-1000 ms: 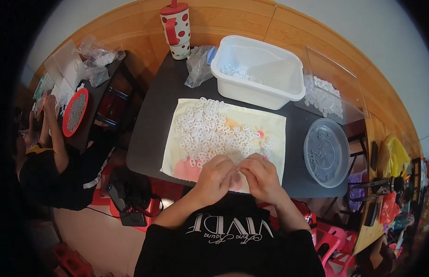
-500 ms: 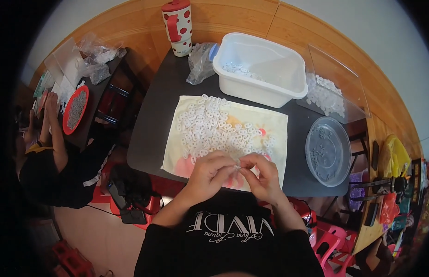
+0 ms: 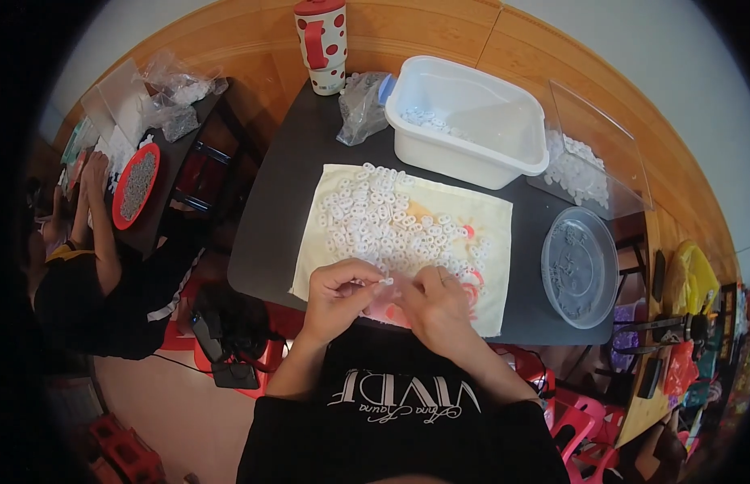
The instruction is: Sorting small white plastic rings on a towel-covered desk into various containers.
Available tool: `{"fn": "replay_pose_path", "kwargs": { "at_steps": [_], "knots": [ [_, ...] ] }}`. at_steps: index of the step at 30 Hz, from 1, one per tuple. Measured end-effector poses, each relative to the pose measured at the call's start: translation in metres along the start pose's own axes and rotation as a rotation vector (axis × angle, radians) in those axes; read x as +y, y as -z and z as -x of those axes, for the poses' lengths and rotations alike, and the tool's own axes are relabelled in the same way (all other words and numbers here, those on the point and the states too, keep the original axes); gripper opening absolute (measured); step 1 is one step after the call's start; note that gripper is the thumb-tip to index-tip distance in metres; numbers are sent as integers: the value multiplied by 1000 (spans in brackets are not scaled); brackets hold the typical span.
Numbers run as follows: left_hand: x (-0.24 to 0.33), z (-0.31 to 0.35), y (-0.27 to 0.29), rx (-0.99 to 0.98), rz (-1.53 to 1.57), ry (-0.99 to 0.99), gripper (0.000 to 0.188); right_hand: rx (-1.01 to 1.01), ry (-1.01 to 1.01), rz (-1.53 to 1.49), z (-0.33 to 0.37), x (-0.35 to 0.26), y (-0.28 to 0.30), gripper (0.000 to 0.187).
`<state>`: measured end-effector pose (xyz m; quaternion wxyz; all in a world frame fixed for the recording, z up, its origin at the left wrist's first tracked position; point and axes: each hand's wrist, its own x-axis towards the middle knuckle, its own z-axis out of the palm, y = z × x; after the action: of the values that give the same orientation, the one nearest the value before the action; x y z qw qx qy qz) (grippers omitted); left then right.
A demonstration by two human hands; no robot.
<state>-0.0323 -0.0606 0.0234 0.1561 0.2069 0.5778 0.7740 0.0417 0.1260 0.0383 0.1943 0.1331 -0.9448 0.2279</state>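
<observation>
Over the near edge of a cream cloth [image 3: 318,242], my left hand [image 3: 336,300] pinches a small white plastic piece [image 3: 386,281] between thumb and fingertips. Close by on the right, my right hand [image 3: 441,313] is turned knuckles up, its fingers curled together and slightly blurred. Whatever lies between those fingertips is hidden. Beyond both hands spreads a pile of small white plastic pieces with two holes [image 3: 367,214], covering much of the cloth. Patches of pink and orange print show through beneath.
Behind the cloth stands a white tub [image 3: 472,161] with some white pieces inside. A round clear lid or tray [image 3: 580,270], a clear box of white pieces [image 3: 579,171], a plastic bag [image 3: 363,109] and a spotted tumbler [image 3: 325,48] surround it. Another person [image 3: 88,282] works at the left table.
My hands, which met at the small piece, are now apart. The right hand has turned knuckles up and lowered toward the cloth; the left keeps the white piece and has shifted left.
</observation>
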Motion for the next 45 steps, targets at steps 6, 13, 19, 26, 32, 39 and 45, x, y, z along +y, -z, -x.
{"fn": "replay_pose_path", "kwargs": {
  "at_steps": [6,13,19,26,32,39,45],
  "knots": [
    [-5,-1,-1,2,34,14,9,-60,148,103,1,2,-1,26],
    [-9,-2,-7,16,81,33,11,-112,273,149,1,4,2,38],
    [-8,-6,-10,40,179,110,13,26,-35,-336,8,17,-7,35],
    [4,-11,-29,-73,192,214,31,125,-565,-1305,10,37,19,22],
    [4,-17,-43,-185,126,240,42,138,-476,-1241,10,34,23,20],
    [-4,-16,-45,-199,152,240,37,128,-525,-1278,14,34,23,14],
    [-5,-14,-46,-169,165,241,31,94,-445,-1153,15,34,24,14]
  ]
}}
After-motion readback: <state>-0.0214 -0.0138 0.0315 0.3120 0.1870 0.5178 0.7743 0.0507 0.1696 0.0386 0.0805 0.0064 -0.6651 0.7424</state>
